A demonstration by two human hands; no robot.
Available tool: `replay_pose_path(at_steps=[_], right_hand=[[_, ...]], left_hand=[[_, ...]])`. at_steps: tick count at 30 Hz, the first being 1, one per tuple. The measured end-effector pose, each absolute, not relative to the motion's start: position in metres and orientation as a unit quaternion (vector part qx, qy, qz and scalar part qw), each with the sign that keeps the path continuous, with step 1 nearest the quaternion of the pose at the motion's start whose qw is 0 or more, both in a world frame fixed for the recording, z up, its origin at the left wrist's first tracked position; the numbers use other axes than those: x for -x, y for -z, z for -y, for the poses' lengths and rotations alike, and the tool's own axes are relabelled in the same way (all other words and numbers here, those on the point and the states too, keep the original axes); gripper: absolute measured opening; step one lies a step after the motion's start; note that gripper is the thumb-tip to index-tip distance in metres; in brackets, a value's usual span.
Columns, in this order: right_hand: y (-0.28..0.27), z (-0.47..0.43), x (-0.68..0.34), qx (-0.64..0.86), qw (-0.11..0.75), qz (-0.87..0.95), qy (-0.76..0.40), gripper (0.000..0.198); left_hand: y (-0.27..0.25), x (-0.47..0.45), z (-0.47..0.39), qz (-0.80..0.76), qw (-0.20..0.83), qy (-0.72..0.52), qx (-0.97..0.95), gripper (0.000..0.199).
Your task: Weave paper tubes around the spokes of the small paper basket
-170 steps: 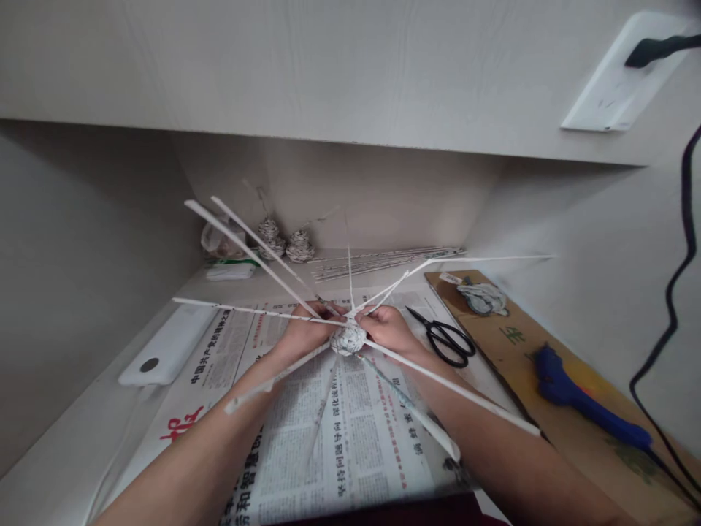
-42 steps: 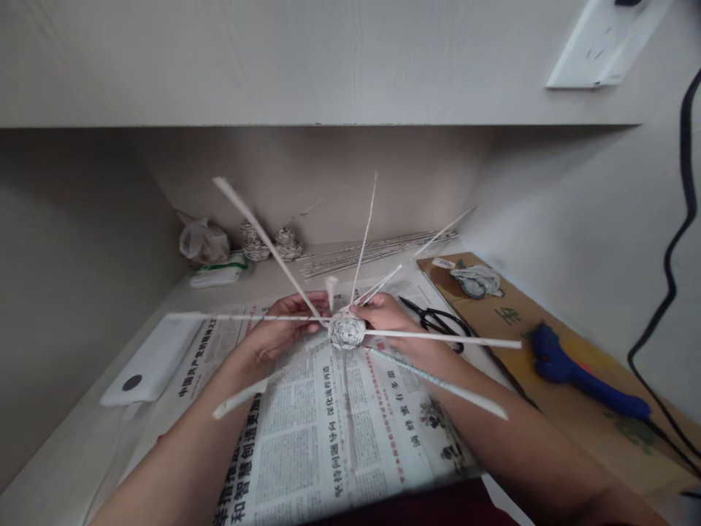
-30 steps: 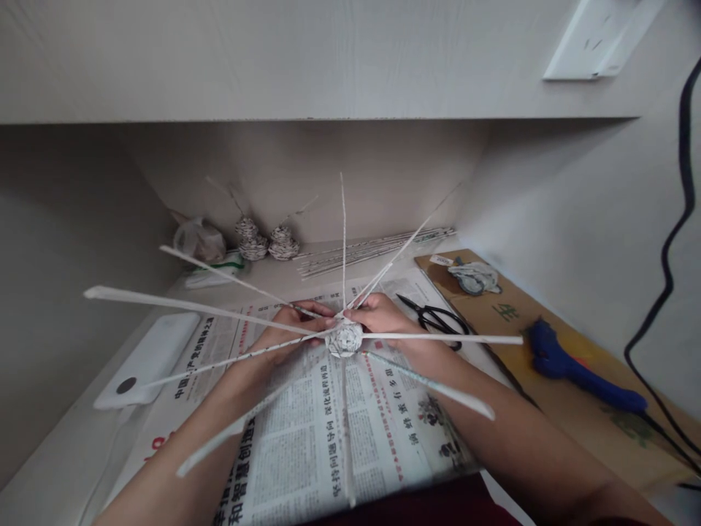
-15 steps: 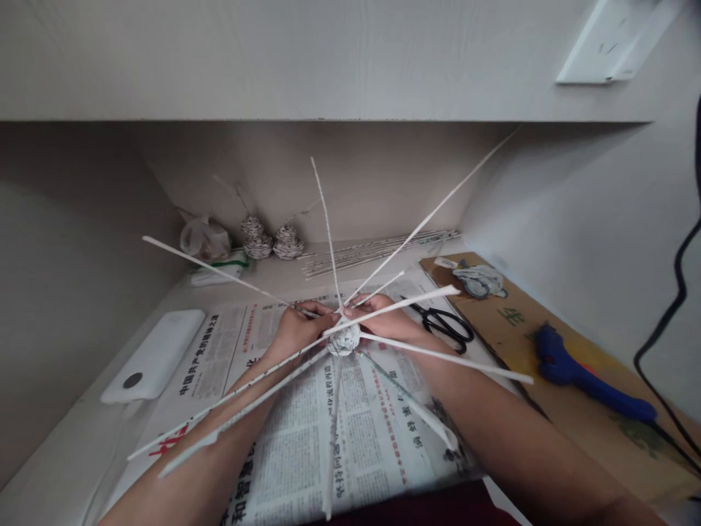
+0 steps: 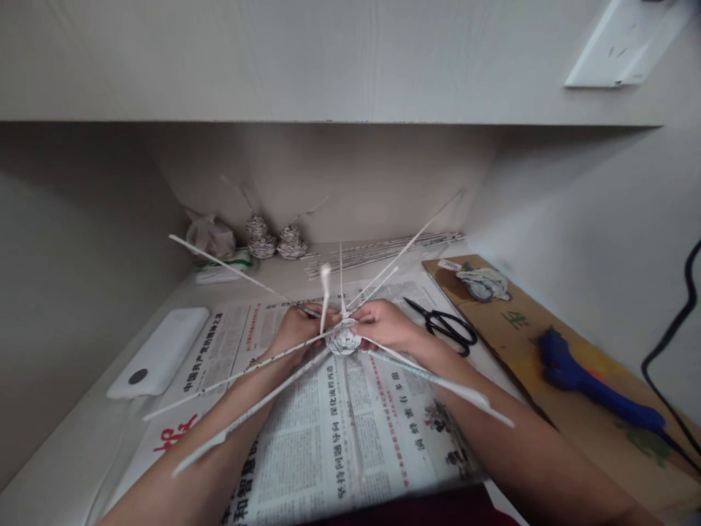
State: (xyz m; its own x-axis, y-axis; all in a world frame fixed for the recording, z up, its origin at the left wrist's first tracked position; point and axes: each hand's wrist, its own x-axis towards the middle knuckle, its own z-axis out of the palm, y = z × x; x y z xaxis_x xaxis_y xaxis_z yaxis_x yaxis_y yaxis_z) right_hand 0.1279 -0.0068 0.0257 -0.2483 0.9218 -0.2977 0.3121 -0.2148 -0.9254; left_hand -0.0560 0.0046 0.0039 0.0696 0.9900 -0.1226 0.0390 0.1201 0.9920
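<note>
Between my hands is a small round woven paper piece (image 5: 344, 340), with several rolled-paper strips fanning out from it. My left hand (image 5: 296, 327) closes on its left side, fingers partly hidden behind strips. My right hand (image 5: 386, 323) grips the right side, thumb and fingers pressed against the weave near its top. One paper strip (image 5: 325, 292) with a thick white end rises steeply beside my left fingers. Other strips stretch back, left and over both forearms. Under the piece lies a newspaper sheet (image 5: 307, 431).
Black scissors (image 5: 446, 325) lie right of my right hand. A blue glue gun (image 5: 596, 380) rests on a cardboard sheet (image 5: 526, 343). At the back are two woven paper gourds (image 5: 260, 237), a plastic bag (image 5: 211, 237) and loose paper rods (image 5: 377, 252). A white power bank (image 5: 158, 351) is at left.
The thick-ended strip that pointed right across the piece has swung over to the left and now stands steeply. The woven piece has turned slightly, and the other strips have shifted with it.
</note>
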Motion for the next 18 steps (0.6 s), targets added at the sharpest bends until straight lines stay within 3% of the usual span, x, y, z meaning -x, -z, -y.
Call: replay_pose_path(at_steps=[18], right_hand=[[-0.018,0.006,-0.127,0.507,0.274,0.602,-0.552,0.007]], left_hand=[[0.008,0.061,-0.012,-0.477,0.548,-0.421,-0.543,0.032]])
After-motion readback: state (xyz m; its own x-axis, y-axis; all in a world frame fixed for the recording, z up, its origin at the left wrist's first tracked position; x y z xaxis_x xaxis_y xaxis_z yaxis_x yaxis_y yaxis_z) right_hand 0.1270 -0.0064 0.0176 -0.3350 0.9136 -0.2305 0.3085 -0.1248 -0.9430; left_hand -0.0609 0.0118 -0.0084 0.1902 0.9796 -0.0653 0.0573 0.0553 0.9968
